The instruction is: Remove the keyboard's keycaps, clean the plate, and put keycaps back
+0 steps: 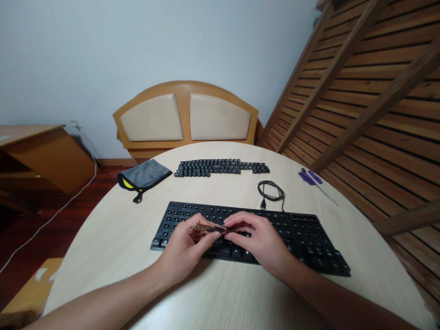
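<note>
A black keyboard lies on the table, many of its positions bare of keycaps and some caps still on along the lower edge. Over its middle, my left hand is closed round a small slim tool with a shiny forked end and a darker middle; its exact kind is unclear. My right hand pinches at the tool's other end, its fingertips nearly meeting my left thumb. What sits between the right fingertips is too small to make out. Loose black keycaps stand in rows beyond the keyboard.
A grey cloth with yellow underside lies at the back left of the round table. The coiled USB cable rests behind the keyboard. At right are a purple item and a thin stick. A chair stands behind.
</note>
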Demonstrator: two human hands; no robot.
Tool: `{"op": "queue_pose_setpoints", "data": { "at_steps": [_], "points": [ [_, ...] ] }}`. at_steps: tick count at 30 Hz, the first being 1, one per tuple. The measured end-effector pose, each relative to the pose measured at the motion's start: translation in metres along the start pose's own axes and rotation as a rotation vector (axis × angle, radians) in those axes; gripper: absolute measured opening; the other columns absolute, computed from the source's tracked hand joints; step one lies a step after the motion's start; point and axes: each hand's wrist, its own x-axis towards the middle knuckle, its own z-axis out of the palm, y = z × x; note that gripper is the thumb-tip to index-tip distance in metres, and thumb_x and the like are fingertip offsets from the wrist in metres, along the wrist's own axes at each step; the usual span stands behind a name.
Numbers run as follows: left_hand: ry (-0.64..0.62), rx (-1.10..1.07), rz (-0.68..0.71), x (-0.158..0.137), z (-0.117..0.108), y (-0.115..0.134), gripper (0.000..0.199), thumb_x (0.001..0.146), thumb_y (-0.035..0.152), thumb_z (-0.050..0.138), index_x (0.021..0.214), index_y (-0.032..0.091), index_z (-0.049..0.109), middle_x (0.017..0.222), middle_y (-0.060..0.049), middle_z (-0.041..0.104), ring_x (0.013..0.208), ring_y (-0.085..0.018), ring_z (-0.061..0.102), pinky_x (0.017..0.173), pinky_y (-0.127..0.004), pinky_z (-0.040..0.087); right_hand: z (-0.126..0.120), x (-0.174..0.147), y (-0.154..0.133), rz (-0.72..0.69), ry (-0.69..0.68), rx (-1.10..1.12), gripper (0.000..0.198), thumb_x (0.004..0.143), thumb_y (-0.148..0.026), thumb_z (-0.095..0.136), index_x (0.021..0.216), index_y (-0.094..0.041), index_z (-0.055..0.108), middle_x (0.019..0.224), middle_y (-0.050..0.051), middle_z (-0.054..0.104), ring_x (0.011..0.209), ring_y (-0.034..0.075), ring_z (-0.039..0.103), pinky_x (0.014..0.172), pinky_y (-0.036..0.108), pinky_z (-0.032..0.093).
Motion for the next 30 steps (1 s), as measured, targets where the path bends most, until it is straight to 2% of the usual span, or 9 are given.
{"op": "queue_pose_setpoints", "data": {
  "at_steps": [7,14,17,20,24,30],
  "points": [
    [-0.022,-0.005,0.024,0.002,0.003,-0.001,0.019,0.093,0.035,0.062,0.09,0.018,0.067,0.093,-0.006,0.067,0.078,-0.016,0.063,0.068,-0.027,0.055,-0.001,0.002,-0.005,0.112,0.002,0.107,0.027,0.068,-0.026,0.083,0.092,-0.019,0.073,0.1,0.006,0.076,0.093,0.02,0.073,0.088,0.035,0.061],
    [-0.037,-0.088,0.069,0.003,0.005,-0.001,0.016,0.095,0.032,0.059,0.092,0.018,0.065,0.096,-0.007,0.067,0.088,-0.019,0.066,0.073,-0.029,0.058,-0.013,0.007,-0.007,0.239,-0.155,0.244,0.037,0.078,-0.041,0.08,0.107,-0.019,0.072,0.095,0.007,0.078,0.091,0.02,0.074,0.092,0.039,0.058],
    [-0.064,-0.065,0.108,0.003,0.004,-0.001,0.016,0.096,0.03,0.059,0.087,0.018,0.065,0.096,-0.007,0.068,0.093,-0.019,0.066,0.082,-0.032,0.057,-0.015,0.009,-0.004,0.252,-0.132,0.305,0.038,0.075,-0.039,0.082,0.106,-0.02,0.072,0.101,0.007,0.078,0.093,0.019,0.075,0.093,0.036,0.058],
    [-0.056,0.036,0.132,0.003,0.001,0.0,0.016,0.096,0.03,0.058,0.09,0.019,0.068,0.097,-0.007,0.069,0.095,-0.02,0.067,0.089,-0.036,0.055,-0.015,0.011,-0.002,0.258,-0.064,0.335,0.039,0.077,-0.04,0.08,0.111,-0.022,0.071,0.112,0.007,0.075,0.095,0.018,0.074,0.09,0.033,0.06],
    [-0.016,0.174,0.125,0.005,-0.001,0.0,0.019,0.096,0.031,0.056,0.098,0.019,0.07,0.099,-0.008,0.071,0.095,-0.022,0.067,0.087,-0.036,0.054,-0.018,0.014,-0.001,0.226,0.009,0.27,0.031,0.086,-0.039,0.071,0.111,-0.02,0.07,0.115,0.009,0.073,0.094,0.017,0.074,0.089,0.032,0.061],
    [0.037,0.228,0.089,0.01,0.002,-0.005,0.019,0.095,0.033,0.057,0.092,0.017,0.066,0.095,-0.009,0.072,0.087,-0.021,0.067,0.083,-0.036,0.053,-0.031,0.039,0.001,0.15,0.071,0.002,0.026,0.09,-0.032,0.064,0.111,-0.016,0.068,0.106,0.01,0.076,0.092,0.017,0.072,0.088,0.035,0.058]
  ]
}}
